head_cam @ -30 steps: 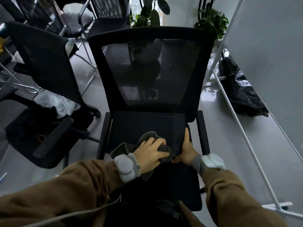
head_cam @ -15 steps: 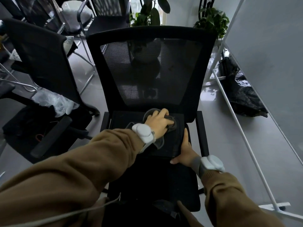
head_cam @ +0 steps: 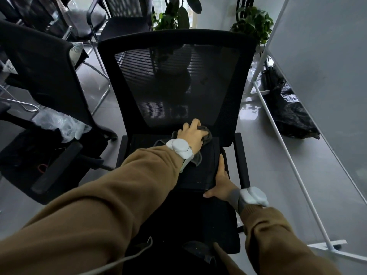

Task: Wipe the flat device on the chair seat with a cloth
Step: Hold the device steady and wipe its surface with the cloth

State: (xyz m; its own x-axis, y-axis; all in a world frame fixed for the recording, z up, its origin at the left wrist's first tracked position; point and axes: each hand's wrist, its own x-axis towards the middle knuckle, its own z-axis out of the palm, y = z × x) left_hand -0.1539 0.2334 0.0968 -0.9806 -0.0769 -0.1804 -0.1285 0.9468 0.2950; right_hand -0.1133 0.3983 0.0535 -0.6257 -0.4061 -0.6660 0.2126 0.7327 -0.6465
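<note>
two hands work on a black flat device that lies on the seat of a black mesh-backed office chair, toward the rear of the seat and close under the backrest. the left hand reaches forward with its fingers curled over a bunched grey cloth, pressing it onto the far edge of the device; a loose corner of the cloth trails out below the wrist. the right hand rests at the near right corner of the device, forefinger laid straight along its right edge and thumb spread along its front edge, so the hand is open and braces the device rather than gripping round it. each wrist carries a pale wrist unit on a strap, and both arms wear brown sleeves. no brand, label or writing can be read on the device, the cloth or the chair. to the left stands a second black chair with a crumpled clear plastic bag on its seat. leafy green plants stand behind the backrest, and a white-framed board leans along the right, with a black plastic bag on the grey floor beside its base.
</note>
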